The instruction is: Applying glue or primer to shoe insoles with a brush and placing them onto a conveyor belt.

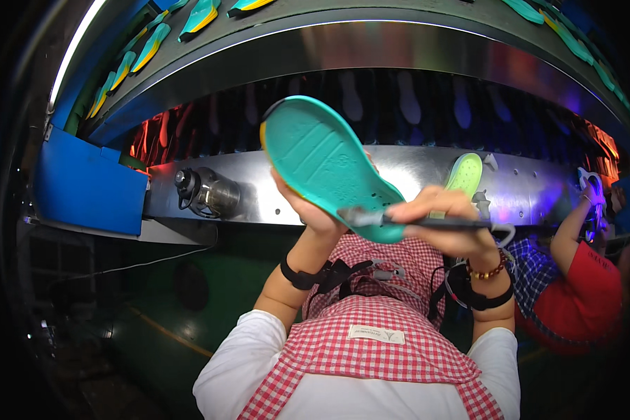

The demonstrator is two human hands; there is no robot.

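My left hand (313,212) grips a teal shoe sole (322,150) from below and behind, holding it tilted up in front of me. The sole has a yellow edge, a dark tip at the far end, shallow grooves and small holes near its lower end. My right hand (446,210) is closed round the black handle of a brush (455,224). Its pale, motion-blurred head lies over the lower end of the sole; whether it touches the surface I cannot tell. Much of my left hand's fingers is hidden behind the sole.
A shiny metal ledge (259,210) crosses ahead, bearing a dark transparent bottle (217,192) and a yellow-green perforated sole (465,173). Behind are hanging sole shapes under red and violet light. Teal-and-yellow soles (200,17) line a belt above. Another person (574,287) works at right.
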